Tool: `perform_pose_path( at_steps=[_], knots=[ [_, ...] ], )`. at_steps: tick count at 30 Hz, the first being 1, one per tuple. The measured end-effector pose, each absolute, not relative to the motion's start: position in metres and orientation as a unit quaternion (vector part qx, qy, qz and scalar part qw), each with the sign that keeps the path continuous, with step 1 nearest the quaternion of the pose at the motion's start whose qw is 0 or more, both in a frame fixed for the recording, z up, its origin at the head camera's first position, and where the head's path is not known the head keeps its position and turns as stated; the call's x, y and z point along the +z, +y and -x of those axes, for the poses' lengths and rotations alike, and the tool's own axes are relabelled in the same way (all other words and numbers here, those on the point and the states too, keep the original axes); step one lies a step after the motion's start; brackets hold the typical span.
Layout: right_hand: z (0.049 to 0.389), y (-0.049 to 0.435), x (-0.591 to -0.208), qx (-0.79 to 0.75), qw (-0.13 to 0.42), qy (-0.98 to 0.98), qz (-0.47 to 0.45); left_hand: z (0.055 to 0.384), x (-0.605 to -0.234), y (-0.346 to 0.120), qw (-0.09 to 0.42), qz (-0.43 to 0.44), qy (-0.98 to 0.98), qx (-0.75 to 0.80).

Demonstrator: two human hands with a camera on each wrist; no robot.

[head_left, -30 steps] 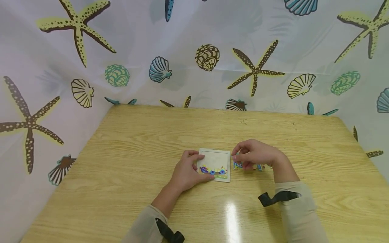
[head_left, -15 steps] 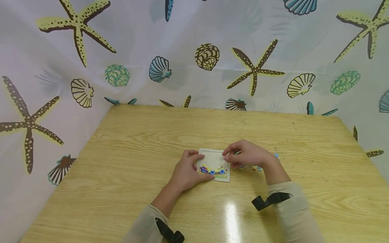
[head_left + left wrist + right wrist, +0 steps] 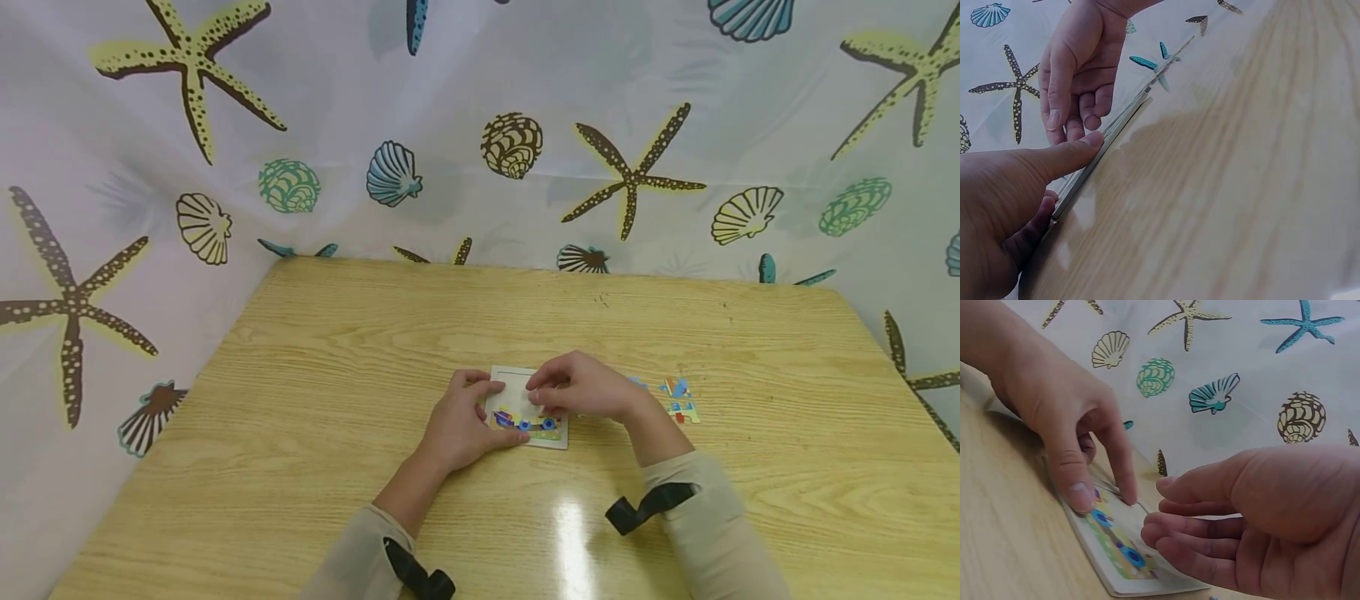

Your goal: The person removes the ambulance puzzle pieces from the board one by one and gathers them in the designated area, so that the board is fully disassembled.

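Note:
My left hand (image 3: 459,425) holds a small square jigsaw puzzle tray (image 3: 562,443) by its left side, thumb near the bottom edge and fingers on the left edge. Assembled pieces (image 3: 525,423) with a colourful wheeled vehicle picture fill the tray's lower part; its visible upper part is bare. Over the tray's right half hovers my right hand (image 3: 581,387), its fingers bent and thumb near them. In the right wrist view the right hand (image 3: 1260,519) shows no piece, but its fingertips may hide one. The left hand (image 3: 1066,419) also appears there, thumb on the tray (image 3: 1100,575).
Loose puzzle pieces (image 3: 679,400) lie on the wooden table (image 3: 360,350) to the right of the tray, some partly hidden by the right hand and forearm. A curtain (image 3: 450,83) printed with shells and starfish stands behind the table and at its sides.
My right hand has moved left, from the loose pieces to over the tray, uncovering pieces on the right. The left hand and the tray stay in place.

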State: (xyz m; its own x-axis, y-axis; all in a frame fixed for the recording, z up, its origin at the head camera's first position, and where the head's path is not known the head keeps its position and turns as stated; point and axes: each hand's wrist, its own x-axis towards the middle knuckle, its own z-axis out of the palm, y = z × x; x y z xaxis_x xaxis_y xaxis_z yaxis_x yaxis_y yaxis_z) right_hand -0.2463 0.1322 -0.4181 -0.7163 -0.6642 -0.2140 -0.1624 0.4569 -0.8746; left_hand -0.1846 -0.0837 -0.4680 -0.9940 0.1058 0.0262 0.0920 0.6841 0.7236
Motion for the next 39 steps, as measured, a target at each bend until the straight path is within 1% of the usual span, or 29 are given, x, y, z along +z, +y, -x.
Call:
perform_pose_path(
  at_steps=[9,18,24,31,39],
  knots=[
    [0.237,0.113,-0.423,-0.460,0.278,0.799,0.270,0.184,-0.468,-0.085,0.011,-0.055,0.918,0.393],
    [0.232,0.102,-0.428,-0.436,0.249,0.820,0.274,0.183,-0.468,-0.086,0.003,-0.068,0.918,0.390],
    [0.230,0.099,-0.430,-0.419,0.242,0.832,0.271,0.182,-0.468,-0.086,-0.001,-0.070,0.915,0.397],
    [0.227,0.093,-0.430,-0.437,0.263,0.820,0.259,0.181,-0.465,-0.085,-0.002,-0.069,0.915,0.399],
    [0.227,0.091,-0.429,-0.418,0.265,0.823,0.277,0.181,-0.465,-0.086,-0.004,-0.071,0.916,0.394]
  ],
)
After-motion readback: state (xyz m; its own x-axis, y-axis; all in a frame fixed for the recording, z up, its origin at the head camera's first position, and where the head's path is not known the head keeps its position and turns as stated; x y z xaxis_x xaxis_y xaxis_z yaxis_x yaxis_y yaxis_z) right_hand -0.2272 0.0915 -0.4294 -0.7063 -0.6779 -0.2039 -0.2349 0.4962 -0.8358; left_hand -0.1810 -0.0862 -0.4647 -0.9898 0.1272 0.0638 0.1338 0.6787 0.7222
